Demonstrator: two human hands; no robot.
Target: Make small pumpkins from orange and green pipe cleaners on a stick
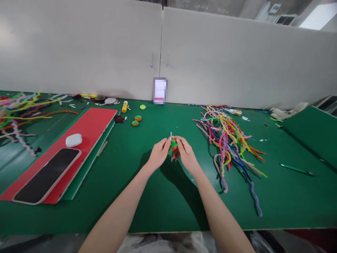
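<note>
Both of my hands meet over the middle of the green table. Between them is a small orange and green pipe-cleaner piece (173, 144), partly hidden by the fingers. My left hand (159, 153) pinches its left side, and my right hand (186, 153) grips its right side. A short pale tip pokes up just above the fingers. Beyond my left hand lie two small orange rounds with green tops, one orange round (138, 118) behind the other orange round (135, 123). A yellow-green round (142, 107) sits farther back.
Loose pipe cleaners (223, 133) spread at right, with more pipe cleaners (21, 112) far left. A phone (47, 175) and white earbud case (74, 140) rest on red boards (92, 123). A glue stick (124, 106), a lit screen (160, 90) and a green pen (296, 169) lie around.
</note>
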